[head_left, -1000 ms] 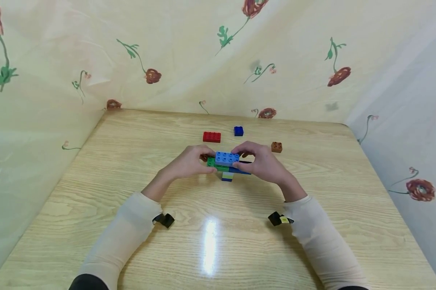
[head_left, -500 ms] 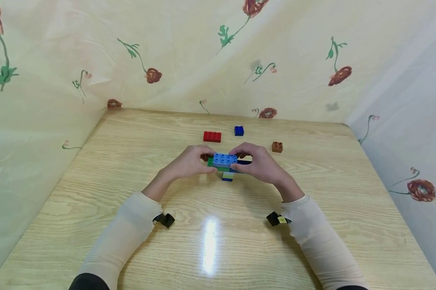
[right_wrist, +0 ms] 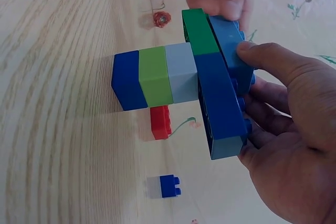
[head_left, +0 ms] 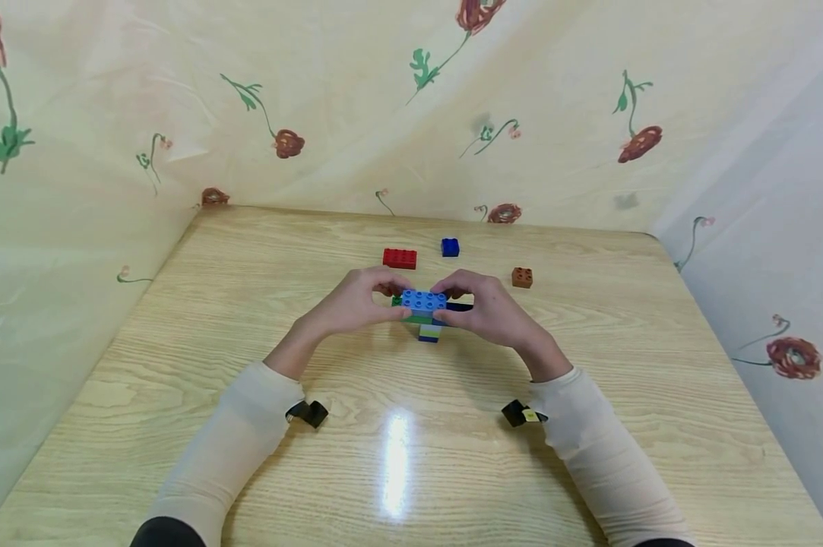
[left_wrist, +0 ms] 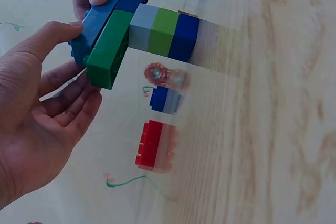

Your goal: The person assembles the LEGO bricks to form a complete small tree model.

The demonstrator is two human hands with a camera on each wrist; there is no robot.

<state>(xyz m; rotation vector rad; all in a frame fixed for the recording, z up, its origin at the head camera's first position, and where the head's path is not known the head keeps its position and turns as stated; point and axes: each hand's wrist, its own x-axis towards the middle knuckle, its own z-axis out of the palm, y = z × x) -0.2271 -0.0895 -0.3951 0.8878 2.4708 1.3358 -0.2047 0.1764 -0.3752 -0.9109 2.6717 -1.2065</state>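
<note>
Between both hands is a light blue toy building brick (head_left: 424,301), studs up, lying across a green brick (left_wrist: 109,48) and a long dark blue brick (right_wrist: 223,103). A tilted gap shows under part of it in the right wrist view. My left hand (head_left: 359,304) pinches its left end with thumb and fingers. At the other end, my right hand (head_left: 486,308) pinches it too. Below stands a small column: a pale grey-blue brick (right_wrist: 181,73), a lime green brick (right_wrist: 155,76) and a dark blue bottom brick (right_wrist: 126,81) on the table.
Behind the hands lie a red brick (head_left: 400,258), a small blue brick (head_left: 450,248) and a brown brick (head_left: 522,277). The wooden table (head_left: 302,471) ends at a flowered curtain (head_left: 356,114) at the back and sides.
The light blue brick has shifted left and slightly down over the green one, carried by my right hand. My left hand has moved up and in, its thumb now at the light blue brick.
</note>
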